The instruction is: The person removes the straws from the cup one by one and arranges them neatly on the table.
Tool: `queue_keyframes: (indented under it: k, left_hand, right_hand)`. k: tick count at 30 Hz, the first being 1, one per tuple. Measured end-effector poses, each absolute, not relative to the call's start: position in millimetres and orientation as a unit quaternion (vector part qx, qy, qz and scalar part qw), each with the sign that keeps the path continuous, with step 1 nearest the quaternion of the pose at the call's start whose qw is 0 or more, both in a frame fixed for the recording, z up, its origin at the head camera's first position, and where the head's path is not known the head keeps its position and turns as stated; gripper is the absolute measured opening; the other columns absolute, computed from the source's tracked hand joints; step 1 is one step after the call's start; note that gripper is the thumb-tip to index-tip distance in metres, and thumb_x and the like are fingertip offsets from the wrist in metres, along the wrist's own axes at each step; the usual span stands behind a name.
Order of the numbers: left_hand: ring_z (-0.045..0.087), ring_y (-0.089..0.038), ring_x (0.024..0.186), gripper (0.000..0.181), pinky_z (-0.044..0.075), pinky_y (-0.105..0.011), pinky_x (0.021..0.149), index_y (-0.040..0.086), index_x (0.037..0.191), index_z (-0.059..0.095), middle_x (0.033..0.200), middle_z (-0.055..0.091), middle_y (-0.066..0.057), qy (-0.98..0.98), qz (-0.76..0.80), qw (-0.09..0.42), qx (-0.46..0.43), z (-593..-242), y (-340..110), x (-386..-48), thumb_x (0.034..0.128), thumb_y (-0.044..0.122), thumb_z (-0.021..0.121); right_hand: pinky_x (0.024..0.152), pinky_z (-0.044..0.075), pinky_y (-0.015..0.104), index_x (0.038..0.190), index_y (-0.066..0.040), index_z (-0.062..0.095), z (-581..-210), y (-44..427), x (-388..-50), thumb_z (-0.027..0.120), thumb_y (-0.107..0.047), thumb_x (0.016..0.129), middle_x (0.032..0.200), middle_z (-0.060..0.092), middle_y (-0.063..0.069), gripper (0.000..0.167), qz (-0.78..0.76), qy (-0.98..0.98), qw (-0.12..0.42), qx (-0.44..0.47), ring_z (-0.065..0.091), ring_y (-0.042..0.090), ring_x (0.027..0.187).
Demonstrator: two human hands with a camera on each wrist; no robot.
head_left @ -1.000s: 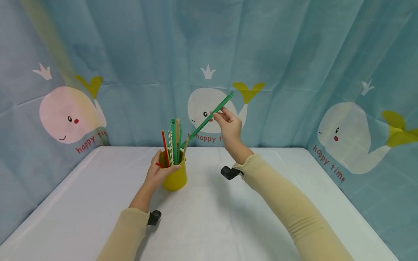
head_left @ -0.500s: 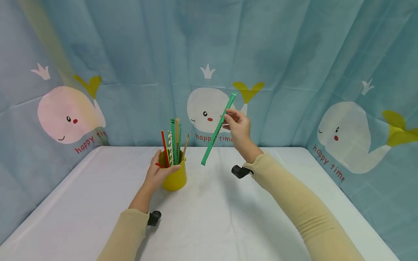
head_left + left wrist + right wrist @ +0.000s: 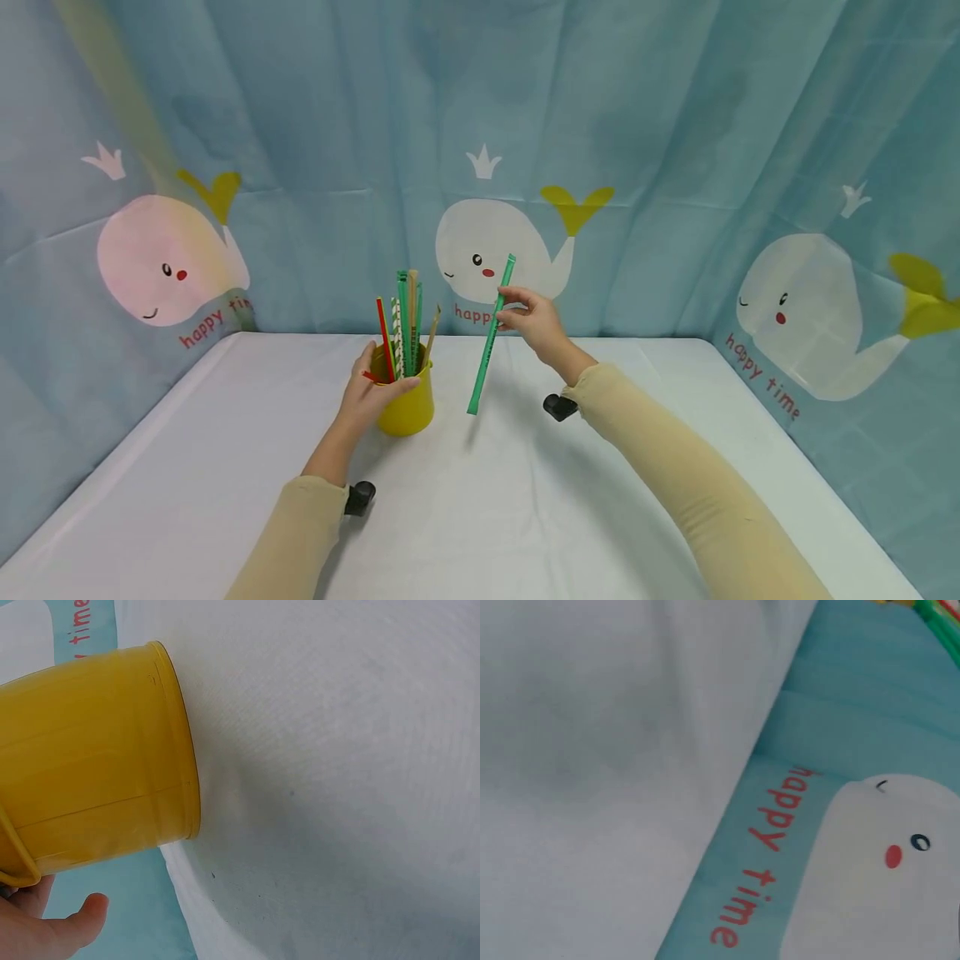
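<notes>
A small yellow bucket (image 3: 412,412) stands upright on the table, and my left hand (image 3: 363,402) holds it by the near left side, thumb and fingers around its rim. Green wrapped straws (image 3: 405,317), a red straw (image 3: 384,333), a striped straw (image 3: 397,333) and tan sticks (image 3: 431,333) poke out of it. To the right, my right hand (image 3: 534,321) pinches a green wrapped straw (image 3: 486,354) near its upper part. That straw hangs tilted in the air, its lower end above the table. The bucket's wall (image 3: 97,757) fills the left of the left wrist view.
A white cloth covers the table (image 3: 480,517). Behind it hangs a blue curtain (image 3: 337,125) printed with whales. Black wrist cameras (image 3: 558,407) sit at both cuffs.
My right hand drew the green wrapped straw away from the bucket to the right, then lowered it, and the straw turned steeper. My left hand stayed on the bucket.
</notes>
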State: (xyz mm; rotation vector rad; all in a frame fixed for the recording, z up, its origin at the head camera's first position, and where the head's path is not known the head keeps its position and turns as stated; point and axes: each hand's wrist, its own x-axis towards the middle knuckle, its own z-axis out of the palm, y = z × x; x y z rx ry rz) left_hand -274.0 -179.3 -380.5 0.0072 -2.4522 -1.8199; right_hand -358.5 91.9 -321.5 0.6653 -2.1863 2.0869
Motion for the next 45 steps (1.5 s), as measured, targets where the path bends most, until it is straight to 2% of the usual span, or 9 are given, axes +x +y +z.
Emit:
queue_keyframes:
  k: [10, 17, 21, 25, 28, 32, 38, 42, 45]
  left_hand:
    - [0.018, -0.037, 0.142, 0.106, 0.019, -0.056, 0.114, 0.009, 0.157, -0.001, 0.16, 0.006, -0.018, -0.803, -0.595, 0.045, 0.0, -380.3, -179.2, -274.7, 0.0864, 0.03, 0.075]
    - [0.02, -0.038, 0.141, 0.104, 0.02, -0.057, 0.113, 0.007, 0.156, 0.001, 0.159, 0.008, -0.019, -0.805, -0.591, 0.053, -0.004, -383.9, -177.9, -271.1, 0.0865, 0.029, 0.075]
    - [0.022, -0.038, 0.141, 0.105, 0.02, -0.057, 0.113, 0.007, 0.156, 0.001, 0.159, 0.008, -0.019, -0.806, -0.589, 0.052, -0.004, -384.4, -176.6, -269.1, 0.0862, 0.031, 0.075]
    - [0.024, -0.037, 0.14, 0.104, 0.021, -0.057, 0.113, 0.008, 0.156, 0.002, 0.159, 0.01, -0.018, -0.806, -0.589, 0.058, 0.003, -383.6, -176.7, -268.9, 0.0861, 0.03, 0.075]
    - [0.023, -0.037, 0.14, 0.104, 0.021, -0.057, 0.113, 0.008, 0.157, 0.003, 0.159, 0.01, -0.018, -0.805, -0.591, 0.06, 0.005, -383.0, -176.9, -269.1, 0.0859, 0.029, 0.075]
    - [0.023, -0.037, 0.14, 0.104, 0.021, -0.057, 0.113, 0.008, 0.156, 0.003, 0.159, 0.01, -0.018, -0.802, -0.594, 0.063, 0.004, -382.7, -177.1, -269.3, 0.0856, 0.028, 0.076]
    - [0.024, -0.037, 0.14, 0.105, 0.021, -0.056, 0.113, 0.007, 0.156, 0.004, 0.159, 0.01, -0.019, -0.802, -0.595, 0.063, -0.002, -383.3, -175.5, -271.7, 0.0848, 0.03, 0.076]
    - [0.024, -0.037, 0.14, 0.105, 0.021, -0.056, 0.113, 0.008, 0.157, 0.003, 0.159, 0.01, -0.017, -0.806, -0.589, 0.062, 0.001, -382.9, -174.7, -272.4, 0.0848, 0.031, 0.076]
    - [0.022, -0.037, 0.141, 0.106, 0.021, -0.058, 0.113, 0.009, 0.157, 0.002, 0.159, 0.009, -0.017, -0.812, -0.581, 0.06, 0.008, -382.1, -176.5, -271.8, 0.0844, 0.035, 0.076]
  right_hand:
    - [0.076, 0.057, 0.039, 0.136, 0.002, 0.051, -348.6, 79.7, -380.1, 0.061, 0.004, 0.093, 0.117, 0.05, 0.019, 0.045, 0.588, -0.773, -0.063, 0.23, 0.067, 0.017, 0.082]
    - [0.083, 0.052, 0.047, 0.133, -0.003, 0.055, -370.5, 70.8, -389.4, 0.065, 0.0, 0.092, 0.115, 0.056, 0.015, 0.043, 0.544, -0.807, -0.089, 0.21, 0.064, 0.021, 0.091]
    - [0.087, 0.05, 0.043, 0.13, -0.004, 0.059, -380.8, 68.9, -395.0, 0.068, -0.002, 0.09, 0.109, 0.058, 0.01, 0.041, 0.52, -0.826, -0.084, 0.201, 0.06, 0.023, 0.095]
    - [0.092, 0.048, 0.045, 0.131, 0.0, 0.057, -386.3, 66.0, -400.1, 0.067, -0.001, 0.09, 0.112, 0.058, 0.016, 0.041, 0.499, -0.838, -0.098, 0.198, 0.057, 0.027, 0.1]
    - [0.088, 0.048, 0.042, 0.133, 0.001, 0.055, -390.1, 64.2, -403.1, 0.066, -0.003, 0.092, 0.115, 0.057, 0.018, 0.043, 0.469, -0.855, -0.117, 0.188, 0.055, 0.026, 0.1]
    - [0.079, 0.044, 0.032, 0.135, -0.001, 0.055, -394.4, 63.5, -404.8, 0.067, -0.009, 0.092, 0.114, 0.058, 0.011, 0.045, 0.412, -0.884, -0.129, 0.177, 0.05, 0.022, 0.098]
    - [0.081, 0.042, 0.032, 0.133, -0.001, 0.057, -395.0, 67.9, -404.4, 0.068, -0.01, 0.092, 0.107, 0.058, 0.008, 0.043, 0.363, -0.904, -0.147, 0.172, 0.049, 0.02, 0.093]
    - [0.081, 0.043, 0.031, 0.134, -0.004, 0.056, -395.5, 71.0, -406.2, 0.069, -0.012, 0.091, 0.109, 0.058, 0.009, 0.046, 0.348, -0.906, -0.165, 0.176, 0.049, 0.019, 0.091]
    - [0.081, 0.045, 0.032, 0.142, -0.011, 0.05, -395.6, 71.7, -404.5, 0.07, -0.02, 0.091, 0.115, 0.056, 0.011, 0.056, 0.332, -0.908, -0.191, 0.171, 0.051, 0.018, 0.091]
